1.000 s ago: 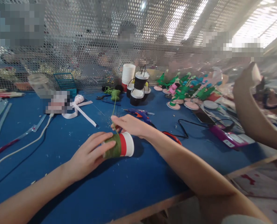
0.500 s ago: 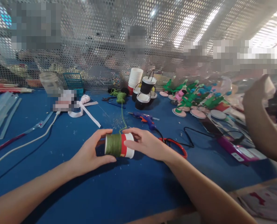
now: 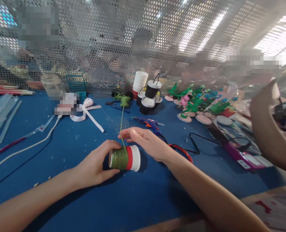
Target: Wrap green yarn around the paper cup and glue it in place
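Note:
A paper cup point(image 3: 134, 158), white and red where it shows, lies tilted on its side with green yarn point(image 3: 120, 158) wound around its narrower end. My left hand point(image 3: 101, 164) grips the cup at that end, fingers above and thumb below. From the windings a green strand runs up to a small green yarn ball point(image 3: 125, 101) farther back. My right hand point(image 3: 143, 141) is above the cup's wide end, fingers stretched out and thumb apart. Its fingertips touch the strand, which bends there.
Behind my right hand lies a blue glue gun point(image 3: 149, 122). Black cups with handles point(image 3: 147, 105) and a stack of white cups point(image 3: 140, 81) stand at the back. Green figures on round bases point(image 3: 193, 104) crowd the right, near a purple power strip point(image 3: 236, 154). White ribbon point(image 3: 94, 119) lies left.
My right hand has let go of the cup and moved up and left to the strand. The strand is now drawn straight. The cup has shifted slightly down and right in my left hand.

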`<state>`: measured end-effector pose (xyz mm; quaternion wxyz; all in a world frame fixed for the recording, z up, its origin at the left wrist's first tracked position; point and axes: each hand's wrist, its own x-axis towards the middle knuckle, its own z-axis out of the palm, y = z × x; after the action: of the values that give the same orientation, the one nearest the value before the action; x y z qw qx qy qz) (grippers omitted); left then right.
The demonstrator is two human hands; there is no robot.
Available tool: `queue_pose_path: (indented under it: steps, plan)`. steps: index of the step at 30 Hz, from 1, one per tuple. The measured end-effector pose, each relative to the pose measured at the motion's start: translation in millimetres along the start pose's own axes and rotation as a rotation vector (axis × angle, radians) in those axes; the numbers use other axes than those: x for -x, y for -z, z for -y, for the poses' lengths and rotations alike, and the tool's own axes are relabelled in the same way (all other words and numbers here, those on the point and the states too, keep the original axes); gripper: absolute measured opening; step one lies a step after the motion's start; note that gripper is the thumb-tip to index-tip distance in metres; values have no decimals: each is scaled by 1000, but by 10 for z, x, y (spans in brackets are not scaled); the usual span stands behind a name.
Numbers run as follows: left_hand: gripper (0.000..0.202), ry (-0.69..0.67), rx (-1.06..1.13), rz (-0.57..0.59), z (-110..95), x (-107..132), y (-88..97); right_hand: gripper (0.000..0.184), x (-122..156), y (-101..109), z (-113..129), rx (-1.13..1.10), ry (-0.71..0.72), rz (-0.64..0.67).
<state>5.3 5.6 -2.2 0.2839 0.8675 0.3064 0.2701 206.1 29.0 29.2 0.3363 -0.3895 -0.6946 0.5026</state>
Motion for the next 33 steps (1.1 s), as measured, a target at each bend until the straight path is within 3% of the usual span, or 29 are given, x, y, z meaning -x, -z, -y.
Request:
queue_pose_path:
  steps: [5, 11, 17, 22, 28, 33]
  plan:
    - [58, -69, -189, 52, -21, 33, 6, 52, -84, -21, 105, 121, 24, 35]
    - [57, -91, -271, 60, -27, 46, 12, 44, -155, -20, 130, 266, 10, 84]
    - [61, -100, -308, 46, -56, 46, 22, 28, -129, 321, 126, 541, -166, -240]
    - [65, -117, -378, 27, -81, 13, 59, 24, -52, 700, -36, 922, -384, -396]
    - [65, -179, -393, 52, -70, -63, 90, 40, -71, 773, -305, 920, -464, -298]
    - [61, -221, -389, -24, 12, -52, 21, 40, -167, 752, -414, 807, -483, -330]
